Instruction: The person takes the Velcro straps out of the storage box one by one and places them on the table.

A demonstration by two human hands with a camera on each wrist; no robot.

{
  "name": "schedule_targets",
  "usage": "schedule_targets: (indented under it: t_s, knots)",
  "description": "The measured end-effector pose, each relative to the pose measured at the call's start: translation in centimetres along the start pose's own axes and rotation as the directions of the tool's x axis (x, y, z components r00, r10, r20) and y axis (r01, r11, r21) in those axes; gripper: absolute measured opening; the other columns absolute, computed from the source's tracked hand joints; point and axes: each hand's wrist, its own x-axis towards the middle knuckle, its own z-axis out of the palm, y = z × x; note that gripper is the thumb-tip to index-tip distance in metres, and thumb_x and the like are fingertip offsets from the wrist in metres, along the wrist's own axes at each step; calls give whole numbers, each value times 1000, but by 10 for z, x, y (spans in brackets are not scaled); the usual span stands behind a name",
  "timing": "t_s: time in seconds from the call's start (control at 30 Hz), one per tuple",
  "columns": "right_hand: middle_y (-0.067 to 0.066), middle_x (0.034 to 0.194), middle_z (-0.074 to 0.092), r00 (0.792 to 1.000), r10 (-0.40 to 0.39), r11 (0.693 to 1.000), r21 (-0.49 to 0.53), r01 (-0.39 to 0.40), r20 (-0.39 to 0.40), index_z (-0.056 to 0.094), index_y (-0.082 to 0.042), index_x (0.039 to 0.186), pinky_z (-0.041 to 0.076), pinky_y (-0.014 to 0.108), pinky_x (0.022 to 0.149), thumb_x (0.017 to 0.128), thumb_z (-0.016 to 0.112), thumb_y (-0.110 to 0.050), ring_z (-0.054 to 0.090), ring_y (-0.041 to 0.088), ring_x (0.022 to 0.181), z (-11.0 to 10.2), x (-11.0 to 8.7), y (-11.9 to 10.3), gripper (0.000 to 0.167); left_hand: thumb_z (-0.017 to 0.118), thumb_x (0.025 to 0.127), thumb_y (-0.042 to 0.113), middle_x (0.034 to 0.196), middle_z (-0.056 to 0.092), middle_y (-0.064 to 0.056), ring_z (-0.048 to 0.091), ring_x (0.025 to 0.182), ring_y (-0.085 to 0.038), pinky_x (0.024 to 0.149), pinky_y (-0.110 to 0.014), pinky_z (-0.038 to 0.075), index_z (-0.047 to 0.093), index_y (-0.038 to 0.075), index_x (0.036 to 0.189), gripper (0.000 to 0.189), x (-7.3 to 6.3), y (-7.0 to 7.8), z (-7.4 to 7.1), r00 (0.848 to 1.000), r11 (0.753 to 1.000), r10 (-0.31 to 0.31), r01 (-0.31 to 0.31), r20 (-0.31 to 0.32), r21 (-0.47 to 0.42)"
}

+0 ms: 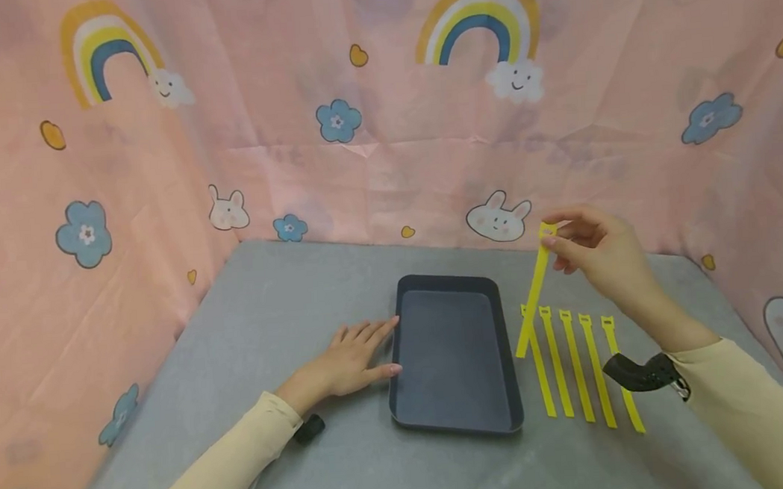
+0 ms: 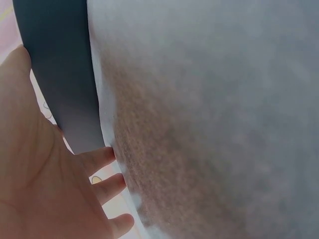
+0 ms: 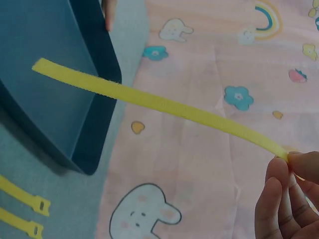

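My right hand pinches a yellow hook-and-loop cable tie by its slotted head, between thumb and fingers. The strap hangs down at a slant beside the right rim of a dark grey tray. In the right wrist view the held cable tie stretches out from the fingertips, and its tail end overlaps the tray from this angle. My left hand lies with fingers spread, thumb and fingertips touching the tray's left side. In the left wrist view the tray's wall stands beside the thumb.
Several more yellow cable ties lie in a row on the grey tabletop, right of the tray, slotted heads towards the back. Black wrist-camera parts sit at the right cuff. A pink patterned curtain surrounds the table's back and sides.
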Motion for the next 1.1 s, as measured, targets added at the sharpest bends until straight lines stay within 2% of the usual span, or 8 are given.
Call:
schedule_targets:
  t_s: [0.2,0.43,0.63,0.93,1.03,1.1]
  knots:
    - [-14,81,69,999,51,999,-5,-51,5,64,-15,122,54,24,59,94,69,-20,65,11,64,-18,-10,13,29,37,95,71,166,23,-3,22,153,-36,120,-66,12,1,33,160,83,-1,1,-2,1000,1000,-4,4,4,2]
    - [-9,84,69,995,102,991,-88,-101,9,63,-14,123,54,22,59,94,69,-24,65,10,65,-42,-25,33,31,36,95,72,166,22,-3,22,153,-36,120,-65,12,1,35,160,83,-1,1,-2,1000,1000,-8,8,14,0]
    - [-18,86,66,987,156,981,-125,-151,32,60,-18,127,55,22,61,95,67,-28,65,10,69,-64,-34,47,34,37,95,71,166,23,-3,22,153,-37,120,-66,12,2,35,160,82,-2,1,-2,1000,1000,-10,10,8,1]
    - [-19,83,66,987,131,980,-161,-115,94,61,-25,121,53,22,56,95,67,-19,63,11,64,-87,-46,69,27,35,95,73,166,23,-4,22,153,-37,120,-66,12,0,36,160,83,-2,1,-2,1000,1000,-10,10,21,5]
    - [-22,81,65,985,152,970,-204,-132,84,60,-28,118,53,23,56,96,66,-21,63,11,63,-92,-50,79,23,35,94,73,166,24,-5,22,153,-37,120,-66,11,1,35,160,83,-1,1,-2,1000,1000,-4,4,19,5]
    - [-22,81,65,982,170,965,-218,-149,82,60,-25,118,54,24,56,97,65,-22,63,12,63,-96,-54,85,22,34,94,74,166,23,-5,21,153,-37,120,-67,10,0,35,160,84,0,0,-2,1000,1000,3,-3,20,1]
